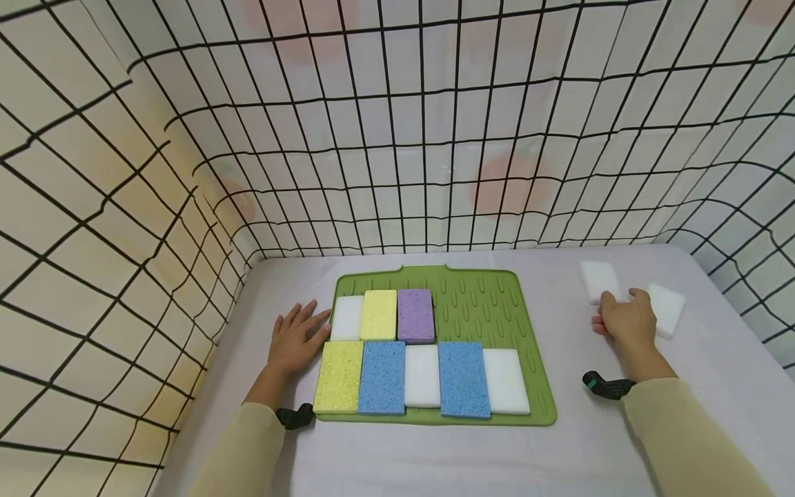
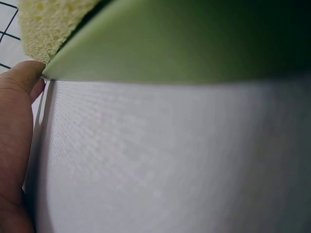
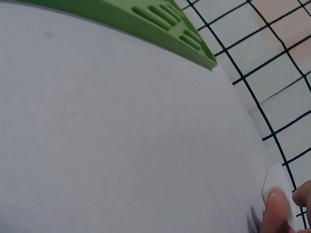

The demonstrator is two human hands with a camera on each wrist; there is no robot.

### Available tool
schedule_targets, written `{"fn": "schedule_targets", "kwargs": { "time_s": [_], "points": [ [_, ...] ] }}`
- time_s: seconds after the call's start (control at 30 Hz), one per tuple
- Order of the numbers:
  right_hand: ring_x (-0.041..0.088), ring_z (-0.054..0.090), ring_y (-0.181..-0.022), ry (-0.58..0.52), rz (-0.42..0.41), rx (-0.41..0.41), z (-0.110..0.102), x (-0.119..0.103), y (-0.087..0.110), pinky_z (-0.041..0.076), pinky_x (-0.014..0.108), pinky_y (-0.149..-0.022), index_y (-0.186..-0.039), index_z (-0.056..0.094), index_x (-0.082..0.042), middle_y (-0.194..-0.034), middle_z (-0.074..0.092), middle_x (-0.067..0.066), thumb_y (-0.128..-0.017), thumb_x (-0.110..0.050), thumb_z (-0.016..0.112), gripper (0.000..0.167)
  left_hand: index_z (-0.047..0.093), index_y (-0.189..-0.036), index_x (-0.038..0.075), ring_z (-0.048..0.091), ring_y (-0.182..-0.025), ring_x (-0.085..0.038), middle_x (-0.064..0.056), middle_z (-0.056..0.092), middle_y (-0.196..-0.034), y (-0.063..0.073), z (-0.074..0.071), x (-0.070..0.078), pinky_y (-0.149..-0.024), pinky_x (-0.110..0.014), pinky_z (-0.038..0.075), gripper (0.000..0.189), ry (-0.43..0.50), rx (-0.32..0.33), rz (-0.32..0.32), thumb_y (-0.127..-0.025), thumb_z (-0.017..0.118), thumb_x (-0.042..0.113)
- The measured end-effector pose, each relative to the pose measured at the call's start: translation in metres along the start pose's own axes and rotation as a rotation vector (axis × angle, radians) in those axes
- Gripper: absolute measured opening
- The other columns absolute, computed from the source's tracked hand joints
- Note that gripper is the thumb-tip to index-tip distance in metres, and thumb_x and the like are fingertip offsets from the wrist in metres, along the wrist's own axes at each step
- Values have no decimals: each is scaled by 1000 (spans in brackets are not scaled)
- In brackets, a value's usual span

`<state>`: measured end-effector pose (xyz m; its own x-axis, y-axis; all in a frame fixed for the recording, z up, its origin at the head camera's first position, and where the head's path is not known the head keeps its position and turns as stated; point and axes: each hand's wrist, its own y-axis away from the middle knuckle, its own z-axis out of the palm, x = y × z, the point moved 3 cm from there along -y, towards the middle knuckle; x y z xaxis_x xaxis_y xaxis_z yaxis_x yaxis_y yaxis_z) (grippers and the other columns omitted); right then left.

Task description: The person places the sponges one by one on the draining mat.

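Note:
My left hand rests beside the left edge of a green drying mat, its fingers spread and a fingertip right at the edge. Near its thumb in the left wrist view are the mat's raised side and a yellow sponge. Off to the right, my right hand is at the near edge of a white sponge, one fingertip overlapping it and another digit apart to the right. A second white sponge lies just right of that hand. The underside of the right hand is hidden.
On the mat, the front row has yellow, blue and white sponges. Behind them sit a white sponge, a yellow one and a purple one. Black wire grid panels border the white-covered table at the back and sides.

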<state>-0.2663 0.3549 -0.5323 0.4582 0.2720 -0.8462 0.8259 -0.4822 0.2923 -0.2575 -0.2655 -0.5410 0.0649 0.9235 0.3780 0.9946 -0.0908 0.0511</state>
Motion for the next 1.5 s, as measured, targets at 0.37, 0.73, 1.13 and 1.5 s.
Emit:
{"fn": "schedule_targets", "kwargs": {
  "time_s": [0.37, 0.73, 1.13, 1.5],
  "points": [
    [6, 67, -50, 39, 8, 59, 3, -1, 0, 59, 26, -51, -160, 21, -3, -73, 61, -4, -101, -36, 47, 72, 50, -153, 25, 12, -160, -37, -7, 27, -170, 1, 0, -1, -127, -65, 2, 52, 6, 20, 8, -105, 49, 47],
    [9, 65, -47, 65, -45, 136, 10, -1, 5, 56, 25, -46, -157, 29, -10, -87, 61, 7, -104, -37, 43, 61, 51, -152, 25, 14, -160, -37, -7, 29, -170, 2, 0, -4, -126, -65, 3, 52, 19, 30, 31, -106, 47, 48],
    [4, 71, -69, -475, 32, -86, 33, -21, 39, 61, 20, -70, -141, 38, -9, -89, 62, -4, -104, -25, 56, 44, 50, -152, 26, 13, -160, -36, -6, 28, -170, 1, 0, -4, -126, -64, 3, 52, 18, 25, 27, -106, 47, 49],
    [0, 72, -81, -150, -202, -356, 85, -62, 92, 62, 24, -82, -142, 38, 7, -104, 63, 5, -105, -22, 55, 51, 50, -153, 26, 13, -160, -35, -5, 27, -170, -1, 1, -3, -127, -64, 3, 53, 16, 22, 29, -106, 47, 49]
  ]
}}
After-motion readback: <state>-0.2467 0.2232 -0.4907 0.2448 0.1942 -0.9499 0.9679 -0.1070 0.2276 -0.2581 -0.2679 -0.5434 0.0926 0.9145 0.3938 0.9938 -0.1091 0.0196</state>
